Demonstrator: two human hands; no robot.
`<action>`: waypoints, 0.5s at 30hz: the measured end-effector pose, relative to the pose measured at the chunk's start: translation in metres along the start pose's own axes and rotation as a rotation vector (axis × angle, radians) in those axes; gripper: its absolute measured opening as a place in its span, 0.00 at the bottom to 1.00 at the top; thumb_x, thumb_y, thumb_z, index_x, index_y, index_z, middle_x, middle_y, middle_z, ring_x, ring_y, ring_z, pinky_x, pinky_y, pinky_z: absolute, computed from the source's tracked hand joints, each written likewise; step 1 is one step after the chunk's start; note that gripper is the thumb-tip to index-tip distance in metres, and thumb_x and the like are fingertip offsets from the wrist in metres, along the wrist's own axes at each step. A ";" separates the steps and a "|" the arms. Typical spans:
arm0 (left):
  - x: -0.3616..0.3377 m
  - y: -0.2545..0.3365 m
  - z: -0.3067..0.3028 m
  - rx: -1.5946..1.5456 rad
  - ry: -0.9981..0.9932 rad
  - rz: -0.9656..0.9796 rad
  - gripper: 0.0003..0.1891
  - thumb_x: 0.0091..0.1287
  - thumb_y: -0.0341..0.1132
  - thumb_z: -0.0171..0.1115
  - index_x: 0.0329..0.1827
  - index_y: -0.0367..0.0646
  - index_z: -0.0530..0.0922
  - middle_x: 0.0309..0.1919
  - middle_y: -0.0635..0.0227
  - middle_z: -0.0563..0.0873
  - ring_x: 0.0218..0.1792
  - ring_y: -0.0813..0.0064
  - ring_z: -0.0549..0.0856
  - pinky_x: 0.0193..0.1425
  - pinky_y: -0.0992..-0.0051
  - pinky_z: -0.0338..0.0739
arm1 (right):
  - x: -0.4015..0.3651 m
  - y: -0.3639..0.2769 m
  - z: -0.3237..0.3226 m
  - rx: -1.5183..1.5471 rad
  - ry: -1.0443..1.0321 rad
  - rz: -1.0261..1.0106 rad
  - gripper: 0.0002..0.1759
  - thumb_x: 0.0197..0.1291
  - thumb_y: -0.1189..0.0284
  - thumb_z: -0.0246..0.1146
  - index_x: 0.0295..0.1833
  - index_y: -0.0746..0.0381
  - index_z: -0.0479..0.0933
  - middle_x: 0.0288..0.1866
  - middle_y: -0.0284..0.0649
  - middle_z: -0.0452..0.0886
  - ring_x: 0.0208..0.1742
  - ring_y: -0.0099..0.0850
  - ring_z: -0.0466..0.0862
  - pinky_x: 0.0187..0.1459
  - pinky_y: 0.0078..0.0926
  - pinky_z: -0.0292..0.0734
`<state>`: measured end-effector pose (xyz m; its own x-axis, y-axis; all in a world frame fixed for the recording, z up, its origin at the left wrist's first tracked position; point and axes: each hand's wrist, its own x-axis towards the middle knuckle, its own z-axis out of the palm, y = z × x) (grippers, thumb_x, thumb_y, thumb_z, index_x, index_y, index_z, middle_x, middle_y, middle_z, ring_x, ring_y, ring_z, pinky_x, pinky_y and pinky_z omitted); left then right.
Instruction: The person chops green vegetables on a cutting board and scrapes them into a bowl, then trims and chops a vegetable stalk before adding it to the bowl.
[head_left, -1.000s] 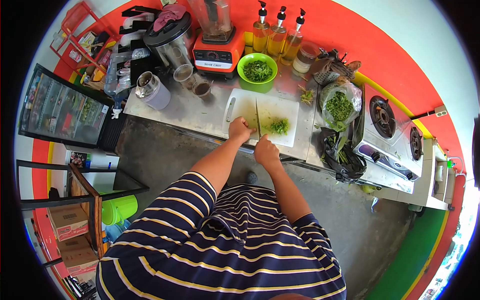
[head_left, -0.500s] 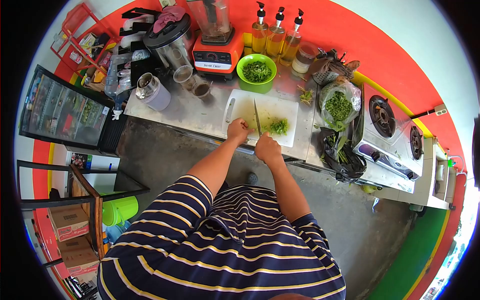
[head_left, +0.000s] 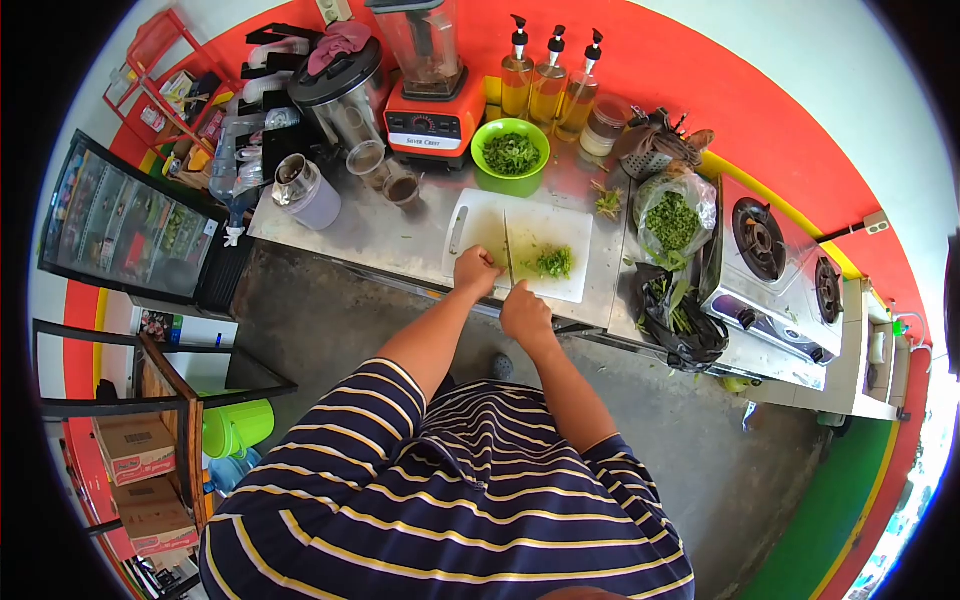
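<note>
A white cutting board lies on the steel counter. My right hand is closed round the handle of a knife at the board's front edge, its blade pointing away from me. On the board's left part, beside the blade, is my left hand, its fingers drawn together; whether they hold anything is too small to tell. Chopped greens lie to the right of the knife. Behind the board stands a green bowl filled with cut leaves.
An orange blender, pump bottles and cups stand behind and left. On the right are a bag of greens, a black plastic bag and a gas stove.
The knife blade has tilted slightly left and come closer to the board's front. My right hand has moved a little left and towards me. The greens look more spread out.
</note>
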<state>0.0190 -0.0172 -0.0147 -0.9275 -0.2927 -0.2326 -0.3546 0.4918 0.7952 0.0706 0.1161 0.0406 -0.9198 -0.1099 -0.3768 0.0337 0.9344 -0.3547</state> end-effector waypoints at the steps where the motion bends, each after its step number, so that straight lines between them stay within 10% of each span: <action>1: -0.001 0.000 0.000 0.008 0.007 0.003 0.17 0.49 0.33 0.83 0.34 0.39 0.81 0.30 0.63 0.89 0.34 0.68 0.89 0.41 0.68 0.82 | -0.003 0.000 0.006 -0.004 0.002 -0.002 0.15 0.66 0.72 0.56 0.53 0.71 0.68 0.45 0.63 0.86 0.49 0.57 0.88 0.52 0.49 0.84; 15: -0.012 -0.045 -0.037 0.058 0.405 0.224 0.10 0.61 0.32 0.73 0.42 0.39 0.84 0.38 0.59 0.87 0.41 0.61 0.87 0.49 0.63 0.80 | -0.001 0.014 0.010 0.125 0.080 -0.123 0.19 0.72 0.62 0.57 0.52 0.69 0.69 0.42 0.62 0.85 0.45 0.60 0.87 0.48 0.54 0.83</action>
<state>0.0506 -0.0656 -0.0270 -0.8649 -0.4654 0.1879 -0.1679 0.6210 0.7656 0.0762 0.1261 0.0274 -0.9480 -0.1887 -0.2562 -0.0373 0.8655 -0.4995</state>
